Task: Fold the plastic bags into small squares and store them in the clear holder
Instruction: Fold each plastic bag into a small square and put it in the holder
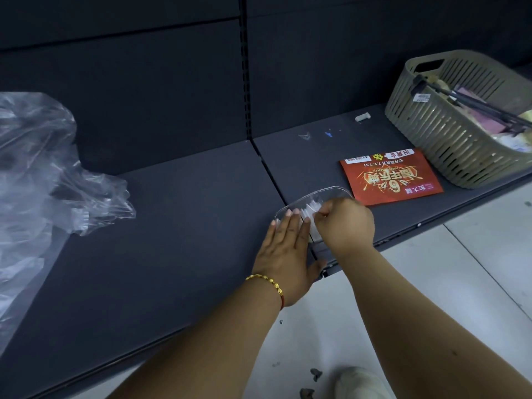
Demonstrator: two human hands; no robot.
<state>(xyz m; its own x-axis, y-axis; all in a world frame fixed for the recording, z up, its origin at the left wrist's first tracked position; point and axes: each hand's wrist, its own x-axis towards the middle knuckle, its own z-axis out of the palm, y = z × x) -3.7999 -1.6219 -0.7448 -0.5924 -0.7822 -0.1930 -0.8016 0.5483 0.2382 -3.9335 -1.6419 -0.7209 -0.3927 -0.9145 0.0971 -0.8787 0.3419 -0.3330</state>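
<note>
A clear plastic holder (331, 194) sits near the front edge of the dark shelf (172, 240), with folded white bag squares (312, 210) standing inside it. My left hand (285, 249) lies flat with straight fingers against the holder's left side. My right hand (345, 223) is over the holder, its fingers curled and pinching a folded bag at the top of the stack. A heap of loose clear plastic bags (40, 180) lies at the shelf's far left.
A red printed leaflet (391, 177) lies just right of the holder. A beige slatted basket (466, 122) with tools and items stands at the back right. Small scraps (362, 117) lie near the back wall. White floor (460, 269) and a shoe (359, 381) are below.
</note>
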